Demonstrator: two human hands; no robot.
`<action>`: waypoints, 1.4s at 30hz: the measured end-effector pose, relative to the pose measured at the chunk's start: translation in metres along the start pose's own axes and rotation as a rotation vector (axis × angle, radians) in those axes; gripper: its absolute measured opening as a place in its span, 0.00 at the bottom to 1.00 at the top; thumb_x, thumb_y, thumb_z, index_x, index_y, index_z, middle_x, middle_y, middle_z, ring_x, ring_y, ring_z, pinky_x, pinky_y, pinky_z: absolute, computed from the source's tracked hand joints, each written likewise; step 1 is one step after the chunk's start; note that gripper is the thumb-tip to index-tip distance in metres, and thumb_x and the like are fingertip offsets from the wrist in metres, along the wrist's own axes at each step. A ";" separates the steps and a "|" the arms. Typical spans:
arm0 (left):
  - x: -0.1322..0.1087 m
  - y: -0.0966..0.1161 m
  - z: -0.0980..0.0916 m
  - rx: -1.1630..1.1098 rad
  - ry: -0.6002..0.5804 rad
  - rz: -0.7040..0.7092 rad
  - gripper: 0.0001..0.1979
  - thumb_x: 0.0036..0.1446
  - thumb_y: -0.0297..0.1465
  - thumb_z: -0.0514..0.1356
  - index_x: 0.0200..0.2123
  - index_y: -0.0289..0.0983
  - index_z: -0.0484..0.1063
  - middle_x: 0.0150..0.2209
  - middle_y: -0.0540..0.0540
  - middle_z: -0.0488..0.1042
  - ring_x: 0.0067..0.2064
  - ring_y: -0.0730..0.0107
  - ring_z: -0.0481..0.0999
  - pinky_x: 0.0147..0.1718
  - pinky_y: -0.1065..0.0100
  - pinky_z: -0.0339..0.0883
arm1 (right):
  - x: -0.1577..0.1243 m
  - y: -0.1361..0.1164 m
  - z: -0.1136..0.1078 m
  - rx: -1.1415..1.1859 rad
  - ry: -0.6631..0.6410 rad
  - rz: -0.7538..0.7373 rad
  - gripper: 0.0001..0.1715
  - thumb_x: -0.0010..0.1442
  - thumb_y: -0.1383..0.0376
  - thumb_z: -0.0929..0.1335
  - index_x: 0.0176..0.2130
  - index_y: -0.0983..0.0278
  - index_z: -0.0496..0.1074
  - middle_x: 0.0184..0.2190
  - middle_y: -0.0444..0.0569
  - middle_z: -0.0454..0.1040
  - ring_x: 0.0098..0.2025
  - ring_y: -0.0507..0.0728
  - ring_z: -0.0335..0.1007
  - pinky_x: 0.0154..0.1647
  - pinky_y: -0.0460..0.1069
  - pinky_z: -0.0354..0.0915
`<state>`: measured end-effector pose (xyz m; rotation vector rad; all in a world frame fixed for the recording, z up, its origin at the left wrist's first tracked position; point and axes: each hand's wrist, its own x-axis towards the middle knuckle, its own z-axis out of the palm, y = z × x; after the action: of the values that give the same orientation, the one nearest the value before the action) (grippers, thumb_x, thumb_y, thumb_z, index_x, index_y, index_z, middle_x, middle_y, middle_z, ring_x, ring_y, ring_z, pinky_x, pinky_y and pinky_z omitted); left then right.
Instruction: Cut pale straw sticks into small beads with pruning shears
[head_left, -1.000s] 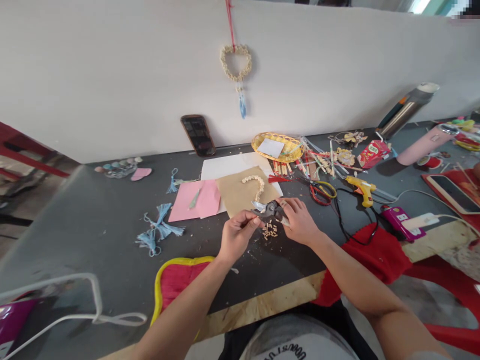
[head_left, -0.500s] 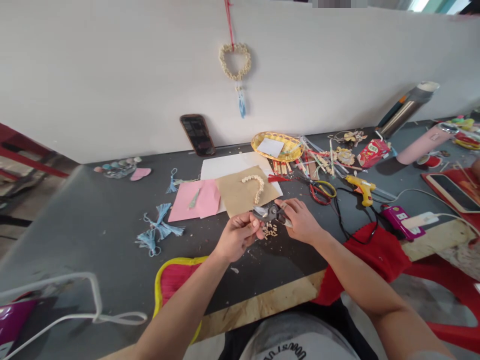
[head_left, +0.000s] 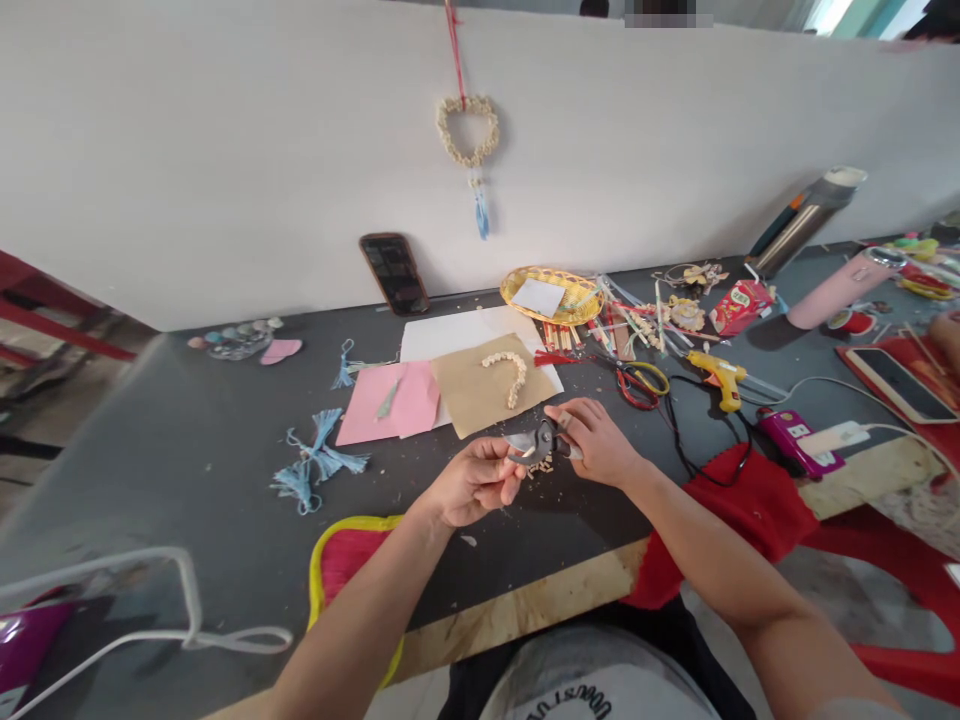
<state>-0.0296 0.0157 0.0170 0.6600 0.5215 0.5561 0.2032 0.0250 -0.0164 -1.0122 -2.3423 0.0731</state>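
Observation:
My right hand (head_left: 596,440) is closed round the handles of a pair of pruning shears (head_left: 545,440), whose blades point left and stand apart. Between the blades shows the end of a small pale stick (head_left: 526,452), and my left hand (head_left: 480,480) pinches it beside the jaws. Below the shears lies a little heap of short cut pieces (head_left: 541,466), partly hidden by the tool. Just beyond my hands, a curved strand of cream-coloured pieces (head_left: 517,375) rests on brown paper (head_left: 465,385).
Blue tassels (head_left: 322,445) and pink paper (head_left: 360,405) lie to the left. Behind stand a phone (head_left: 394,272) and a yellow basket (head_left: 581,312). Scissors (head_left: 641,385), a yellow glue gun (head_left: 718,375) and its cable are at right. A heart-shaped ornament (head_left: 442,125) hangs on the wall.
The shears' blades have turned and now show wider apart. My left hand has shifted slightly down and left at the jaws.

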 end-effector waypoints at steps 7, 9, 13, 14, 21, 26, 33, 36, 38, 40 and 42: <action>0.004 0.000 0.008 0.148 0.233 0.217 0.16 0.48 0.39 0.69 0.28 0.32 0.72 0.18 0.48 0.72 0.13 0.85 0.50 0.13 0.77 0.39 | 0.001 0.000 0.000 -0.022 -0.094 0.171 0.28 0.59 0.71 0.62 0.59 0.68 0.62 0.47 0.59 0.70 0.50 0.63 0.63 0.48 0.58 0.63; 0.005 -0.001 0.009 0.283 0.375 0.365 0.15 0.49 0.39 0.68 0.28 0.33 0.72 0.21 0.46 0.75 0.16 0.84 0.55 0.16 0.76 0.44 | 0.001 -0.001 0.001 -0.050 -0.078 0.213 0.29 0.58 0.70 0.63 0.59 0.69 0.61 0.48 0.60 0.70 0.50 0.64 0.62 0.49 0.58 0.62; 0.005 -0.002 0.007 0.466 0.509 0.492 0.16 0.50 0.41 0.67 0.24 0.33 0.72 0.22 0.46 0.76 0.18 0.82 0.56 0.18 0.75 0.46 | 0.002 -0.002 0.002 -0.059 -0.076 0.207 0.35 0.54 0.71 0.65 0.61 0.67 0.59 0.52 0.60 0.68 0.52 0.65 0.61 0.51 0.60 0.61; 0.005 -0.002 0.007 0.444 0.491 0.471 0.17 0.50 0.41 0.67 0.24 0.33 0.72 0.21 0.46 0.75 0.18 0.82 0.55 0.17 0.74 0.45 | 0.002 -0.002 0.002 -0.047 -0.081 0.189 0.36 0.54 0.71 0.65 0.62 0.67 0.58 0.52 0.60 0.68 0.53 0.65 0.60 0.52 0.60 0.61; 0.004 0.001 0.013 0.154 0.328 0.225 0.16 0.43 0.37 0.71 0.24 0.31 0.71 0.15 0.48 0.70 0.14 0.86 0.50 0.15 0.76 0.35 | 0.001 0.000 -0.001 -0.023 -0.098 0.133 0.31 0.58 0.71 0.62 0.61 0.68 0.60 0.49 0.59 0.70 0.51 0.63 0.62 0.49 0.58 0.62; 0.002 0.000 0.013 0.056 0.272 0.182 0.14 0.44 0.34 0.70 0.23 0.32 0.70 0.15 0.49 0.69 0.14 0.86 0.49 0.15 0.77 0.34 | 0.001 0.000 -0.003 -0.016 -0.141 0.155 0.28 0.60 0.71 0.62 0.59 0.66 0.62 0.46 0.58 0.71 0.49 0.62 0.64 0.46 0.56 0.63; 0.009 -0.010 0.005 -0.038 0.143 0.188 0.15 0.45 0.37 0.70 0.24 0.32 0.71 0.13 0.52 0.64 0.14 0.86 0.46 0.14 0.76 0.34 | 0.005 0.007 -0.010 -0.041 -0.090 0.066 0.34 0.60 0.70 0.62 0.64 0.65 0.56 0.49 0.58 0.70 0.52 0.63 0.62 0.51 0.59 0.61; 0.009 -0.015 0.001 -0.068 0.034 0.195 0.16 0.45 0.37 0.71 0.22 0.33 0.70 0.12 0.53 0.62 0.13 0.86 0.46 0.14 0.76 0.38 | 0.004 0.009 -0.014 -0.064 -0.066 0.028 0.33 0.61 0.70 0.62 0.64 0.65 0.56 0.49 0.58 0.70 0.52 0.63 0.62 0.52 0.59 0.61; 0.005 -0.014 0.000 -0.079 -0.047 0.201 0.17 0.46 0.38 0.70 0.22 0.34 0.69 0.10 0.55 0.59 0.12 0.85 0.46 0.14 0.76 0.41 | 0.002 0.011 -0.016 -0.064 -0.081 -0.014 0.34 0.59 0.71 0.62 0.64 0.65 0.56 0.51 0.58 0.69 0.52 0.63 0.62 0.51 0.58 0.61; 0.000 -0.010 0.000 -0.057 -0.088 0.229 0.17 0.48 0.39 0.69 0.21 0.34 0.69 0.09 0.56 0.57 0.11 0.84 0.46 0.14 0.75 0.42 | 0.000 0.014 -0.017 -0.072 -0.099 -0.014 0.35 0.57 0.72 0.62 0.64 0.64 0.57 0.51 0.57 0.69 0.51 0.63 0.64 0.50 0.58 0.62; -0.003 -0.005 0.001 0.002 -0.040 0.276 0.16 0.50 0.39 0.68 0.23 0.34 0.69 0.10 0.55 0.59 0.12 0.84 0.47 0.14 0.76 0.41 | -0.001 0.019 -0.015 -0.118 -0.072 0.087 0.34 0.58 0.72 0.61 0.63 0.64 0.58 0.49 0.57 0.71 0.49 0.62 0.66 0.48 0.57 0.63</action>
<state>-0.0292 0.0101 0.0154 0.7487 0.3951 0.7994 0.2244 0.0353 -0.0093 -1.1868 -2.3908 0.0055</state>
